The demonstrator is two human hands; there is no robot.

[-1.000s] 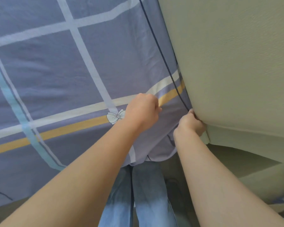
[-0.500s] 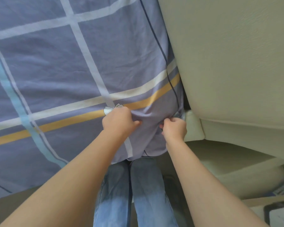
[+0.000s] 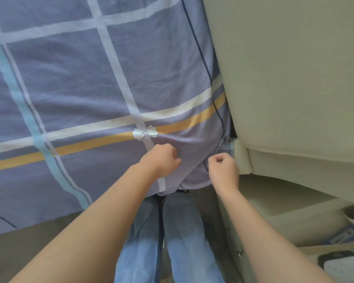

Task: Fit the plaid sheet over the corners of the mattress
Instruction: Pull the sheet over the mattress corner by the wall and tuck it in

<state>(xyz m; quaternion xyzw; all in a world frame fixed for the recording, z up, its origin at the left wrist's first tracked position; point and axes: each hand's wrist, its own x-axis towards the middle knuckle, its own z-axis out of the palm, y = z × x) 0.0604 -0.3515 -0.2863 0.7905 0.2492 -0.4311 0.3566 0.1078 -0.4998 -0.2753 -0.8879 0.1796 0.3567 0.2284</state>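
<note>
Plaid sheet (image 3: 74,82) corner directly ahead of both fists, hanging below the mattress edge.
Left hand (image 3: 161,160) bunching cloth; right hand (image 3: 223,168) curled at the corner fold, grip unclear, nearer the beige headboard (image 3: 294,78).

The plaid sheet (image 3: 74,82) runs off the top and left edges, so its far corners and the mattress under it cannot be seen. The fingertips of the left hand (image 3: 161,159) and the right hand (image 3: 223,168) curl out of sight, and whether they pinch cloth is unclear. A dark object (image 3: 335,266) at the lower right is cut off and too blurred to name.
</note>
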